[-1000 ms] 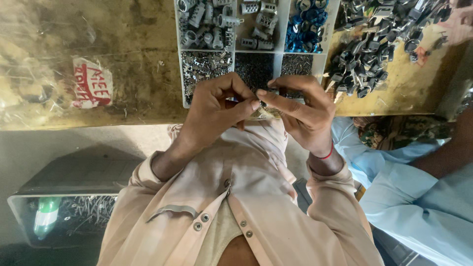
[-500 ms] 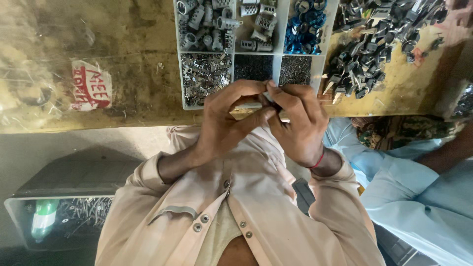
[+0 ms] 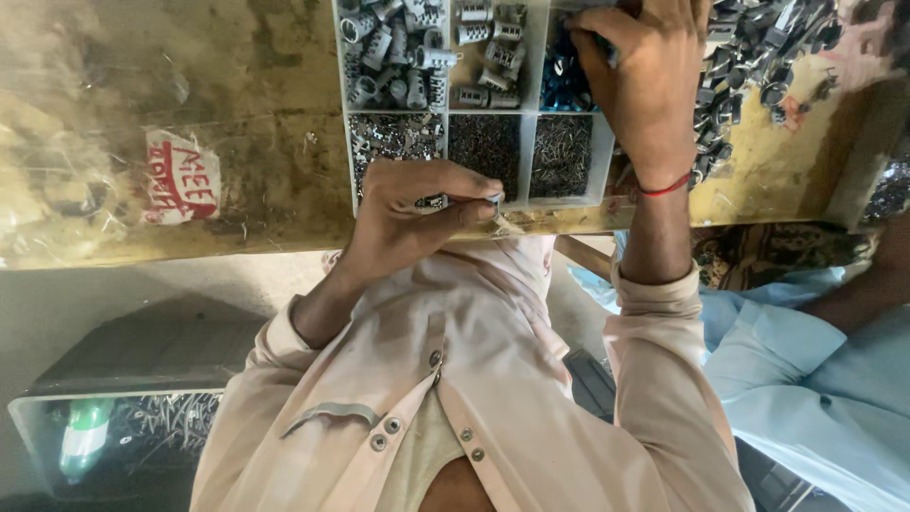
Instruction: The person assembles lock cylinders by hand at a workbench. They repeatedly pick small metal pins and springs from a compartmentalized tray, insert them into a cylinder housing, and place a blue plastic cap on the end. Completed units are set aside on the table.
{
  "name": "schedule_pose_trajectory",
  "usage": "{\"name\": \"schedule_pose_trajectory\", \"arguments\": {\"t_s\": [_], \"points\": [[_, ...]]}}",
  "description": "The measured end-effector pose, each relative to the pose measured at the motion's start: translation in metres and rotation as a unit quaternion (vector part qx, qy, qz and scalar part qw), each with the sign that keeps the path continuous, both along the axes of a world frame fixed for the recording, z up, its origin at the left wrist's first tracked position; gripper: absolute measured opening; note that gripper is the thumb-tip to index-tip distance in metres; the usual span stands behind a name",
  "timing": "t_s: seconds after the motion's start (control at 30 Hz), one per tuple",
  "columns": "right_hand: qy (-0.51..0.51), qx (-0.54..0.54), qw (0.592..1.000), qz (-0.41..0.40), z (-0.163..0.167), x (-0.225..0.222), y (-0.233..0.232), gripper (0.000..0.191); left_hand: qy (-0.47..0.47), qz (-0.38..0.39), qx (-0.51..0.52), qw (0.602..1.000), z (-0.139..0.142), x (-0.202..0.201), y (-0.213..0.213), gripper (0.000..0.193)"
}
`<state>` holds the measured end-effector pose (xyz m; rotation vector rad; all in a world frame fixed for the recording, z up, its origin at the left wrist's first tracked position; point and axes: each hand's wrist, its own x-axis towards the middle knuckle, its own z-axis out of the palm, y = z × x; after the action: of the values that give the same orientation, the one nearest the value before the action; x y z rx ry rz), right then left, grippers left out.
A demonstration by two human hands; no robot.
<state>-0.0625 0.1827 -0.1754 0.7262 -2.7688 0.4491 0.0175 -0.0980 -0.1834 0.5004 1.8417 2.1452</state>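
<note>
My left hand rests at the front edge of the worn wooden bench, pinching a small metal part between thumb and fingers. My right hand, with a red thread at the wrist, reaches into a white compartment tray. It lies over the compartment of blue parts, and its fingertips are hidden at the frame's top edge. Other compartments hold grey metal cylinders, small springs and dark pins.
A heap of grey metal parts lies right of the tray. A red-and-white label is stuck on the bench at left. Another person in a light blue sleeve sits at right. Below left stands a bin with metal bits and a green bottle.
The two hands were together over the small part at the bench edge. Now my right hand has left it and gone up into the tray, while my left keeps the part.
</note>
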Motion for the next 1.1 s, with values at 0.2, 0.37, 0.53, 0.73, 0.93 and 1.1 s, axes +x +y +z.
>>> {"name": "schedule_pose_trajectory", "arguments": {"t_s": [0.2,0.37,0.53,0.73,0.93,1.1], "points": [[-0.029,-0.034,0.999,-0.004,0.009,-0.008,-0.002,0.022,0.061,-0.021,-0.001,0.998,0.010,-0.019,-0.001,0.017],[-0.029,-0.074,0.997,0.013,0.003,-0.021,-0.003,0.018,0.055,-0.046,-0.011,0.997,0.011,-0.029,-0.002,0.012],[-0.237,-0.354,0.903,-0.055,0.017,0.003,0.004,0.014,0.128,-0.041,-0.050,0.990,0.008,-0.028,-0.001,0.023],[-0.490,-0.530,0.692,0.013,0.022,0.053,-0.031,0.019,0.269,-0.032,-0.152,0.950,0.008,-0.031,-0.002,0.039],[-0.516,-0.607,0.604,0.011,0.011,0.060,-0.037,0.014,0.321,-0.040,-0.196,0.926,0.020,-0.032,-0.002,0.035],[-0.554,-0.574,0.603,0.023,0.005,0.060,-0.030,0.018,0.337,-0.050,-0.219,0.914,0.023,-0.029,-0.001,0.038]]}}
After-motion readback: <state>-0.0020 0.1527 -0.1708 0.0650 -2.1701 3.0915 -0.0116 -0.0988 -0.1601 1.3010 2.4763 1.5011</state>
